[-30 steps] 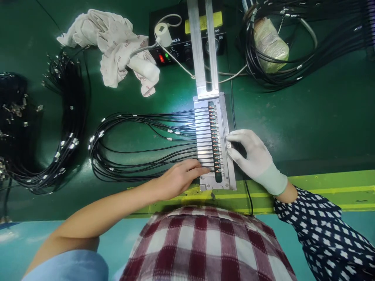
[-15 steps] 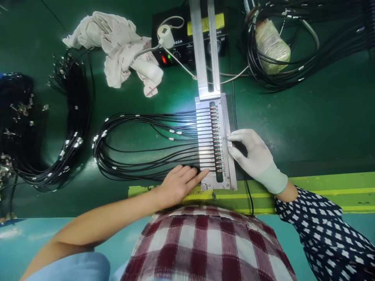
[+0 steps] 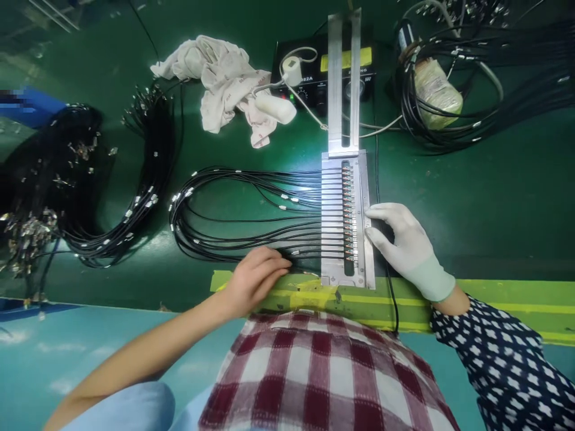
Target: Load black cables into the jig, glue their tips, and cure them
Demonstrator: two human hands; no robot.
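My left hand point(image 3: 258, 278), bare, pinches a black cable point(image 3: 300, 269) at the table's front edge, just left of the metal jig. The cable's bare-looking tip points toward the jig's lower left corner. My right hand point(image 3: 406, 248), in a white glove, grips the right edge of the metal jig point(image 3: 331, 263) with thumb and fingertips. Across that jig lie several black cables in a row, their stripped, coppery ends point(image 3: 348, 206) over a dark slot. Leftward these cables bend into a looped bundle point(image 3: 179, 224) with small white tags.
A slotted metal bar point(image 3: 336, 90) extends from the jig's far end, over a black control box point(image 3: 309, 99). Crumpled white cloth point(image 3: 224, 78) lies left of the box. More cable bundles sit at left point(image 3: 153, 161) and at far right point(image 3: 408, 114). Yellow-green tape point(image 3: 503, 305) lines the front edge.
My left hand has drawn back left off the jig and now pinches a cable beside it. My right hand stays at the jig's right edge. The view has shifted, so the scene sits further right.
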